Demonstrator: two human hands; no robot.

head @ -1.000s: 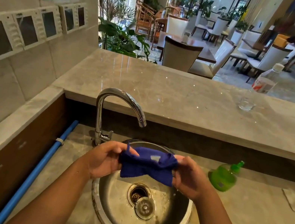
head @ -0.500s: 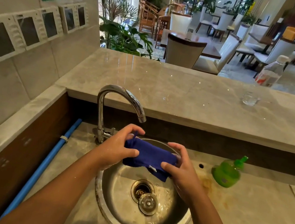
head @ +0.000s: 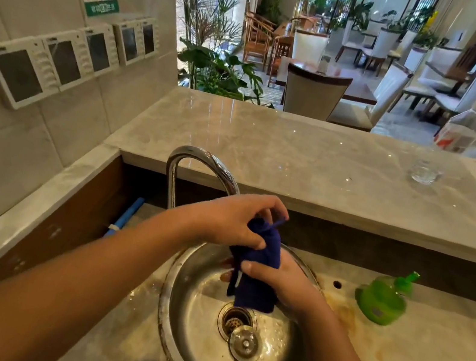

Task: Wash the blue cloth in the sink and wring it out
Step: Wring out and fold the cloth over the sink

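Note:
The blue cloth (head: 258,266) is bunched into an upright roll over the round steel sink (head: 190,353). My left hand (head: 231,219) grips its top end, fingers curled round it just under the faucet spout. My right hand (head: 283,279) grips the roll lower down, thumb across the front. The cloth's lower end hangs free above the drain (head: 234,319). The chrome faucet (head: 188,165) arches over the sink's back left; no water stream is visible.
A loose drain stopper (head: 244,343) lies in the basin. A green soap bottle (head: 383,298) stands right of the sink. The raised marble counter (head: 298,156) behind holds a glass (head: 424,173) and a plastic bottle (head: 462,127). A blue pipe (head: 125,217) runs along the left.
The cloth, earlier held stretched sideways between both hands, is now gathered into a vertical roll. My left hand rose to its top and my right hand moved below it.

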